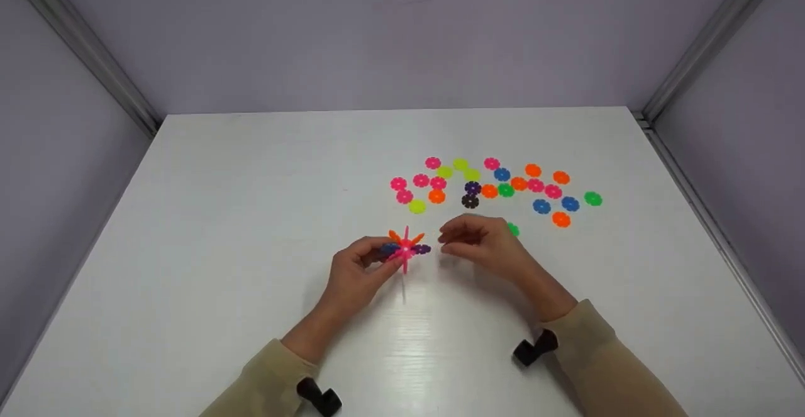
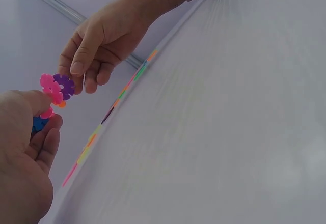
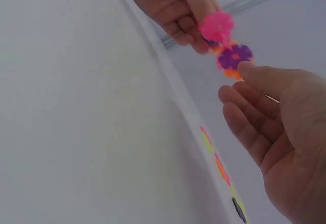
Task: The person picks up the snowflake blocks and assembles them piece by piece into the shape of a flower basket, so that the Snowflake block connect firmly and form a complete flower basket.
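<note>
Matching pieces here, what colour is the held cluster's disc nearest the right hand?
Purple. The disc shows best in the right wrist view.

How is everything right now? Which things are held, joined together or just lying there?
Left hand, pinching the joined piece.
Joined piece, held up above the table.
Purple disc, attached to the joined piece.
Right hand, loosely curled, holding nothing.
Loose discs, lying flat on the table, some touching.
Green disc nearest the right hand, partly hidden by it.

A cluster of interlocked notched discs (image 1: pixel 405 249), pink at center, blue at left, purple at right, orange behind, is held aloft over the desk (image 1: pixel 226 228).
</note>
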`<move>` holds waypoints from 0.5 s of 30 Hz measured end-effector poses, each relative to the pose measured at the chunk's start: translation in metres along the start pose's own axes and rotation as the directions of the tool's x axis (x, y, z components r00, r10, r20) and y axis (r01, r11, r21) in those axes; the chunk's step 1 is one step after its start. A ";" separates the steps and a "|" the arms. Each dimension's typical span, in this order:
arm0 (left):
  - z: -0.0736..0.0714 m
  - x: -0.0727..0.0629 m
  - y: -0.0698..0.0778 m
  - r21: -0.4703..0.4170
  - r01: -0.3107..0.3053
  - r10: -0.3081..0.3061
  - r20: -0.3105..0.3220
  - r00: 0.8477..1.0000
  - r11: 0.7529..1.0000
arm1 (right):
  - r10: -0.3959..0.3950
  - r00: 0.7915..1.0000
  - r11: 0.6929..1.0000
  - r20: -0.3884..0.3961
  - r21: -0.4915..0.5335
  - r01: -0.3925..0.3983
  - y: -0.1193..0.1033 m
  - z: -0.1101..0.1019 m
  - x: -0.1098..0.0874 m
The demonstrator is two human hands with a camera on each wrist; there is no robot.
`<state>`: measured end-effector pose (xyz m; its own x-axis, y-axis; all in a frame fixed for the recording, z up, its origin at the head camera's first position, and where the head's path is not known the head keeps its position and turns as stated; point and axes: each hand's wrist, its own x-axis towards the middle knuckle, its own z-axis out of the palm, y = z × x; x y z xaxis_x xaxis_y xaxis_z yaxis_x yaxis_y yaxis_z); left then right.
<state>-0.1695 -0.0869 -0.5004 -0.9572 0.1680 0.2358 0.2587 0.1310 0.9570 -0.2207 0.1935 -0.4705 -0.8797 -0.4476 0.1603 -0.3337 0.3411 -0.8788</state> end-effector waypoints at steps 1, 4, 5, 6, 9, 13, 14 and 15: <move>0.000 0.000 -0.001 0.001 0.002 -0.002 -0.007 1.000 1.000 | 0.031 0.999 0.999 -0.021 -0.019 -0.031 0.004 -0.009 0.001; 0.000 0.001 -0.003 -0.001 0.002 -0.002 -0.019 1.000 1.000 | 0.140 0.986 0.986 -0.094 -0.079 -0.147 0.017 -0.038 0.000; 0.000 0.001 -0.004 -0.004 0.002 -0.002 -0.021 1.000 1.000 | 0.180 0.977 0.977 -0.114 -0.096 -0.191 0.022 -0.047 -0.001; 0.000 0.001 -0.004 -0.006 0.002 -0.002 -0.024 1.000 1.000 | 0.218 0.967 0.966 -0.129 -0.111 -0.233 0.027 -0.055 -0.002; 0.001 0.001 -0.004 -0.012 0.003 -0.003 -0.030 1.000 1.000 | 0.303 0.944 0.936 -0.129 -0.145 -0.321 0.041 -0.074 -0.006; 0.002 0.001 -0.003 -0.016 0.007 -0.007 -0.034 0.999 1.000 | 0.362 0.927 0.910 -0.095 -0.181 -0.374 0.050 -0.088 -0.011; 0.002 0.001 -0.003 -0.015 0.005 -0.005 -0.035 0.999 1.000 | 0.372 0.924 0.905 -0.086 -0.190 -0.381 0.050 -0.091 -0.012; 0.002 0.001 -0.003 -0.012 0.003 -0.003 -0.036 0.999 1.000 | 0.380 0.921 0.899 -0.080 -0.202 -0.389 0.051 -0.092 -0.013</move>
<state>-0.1708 -0.0855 -0.5029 -0.9621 0.1324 0.2384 0.2542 0.1195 0.9597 -0.2577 0.2926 -0.4757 -0.9647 -0.2162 -0.1504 -0.0265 0.6478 -0.7613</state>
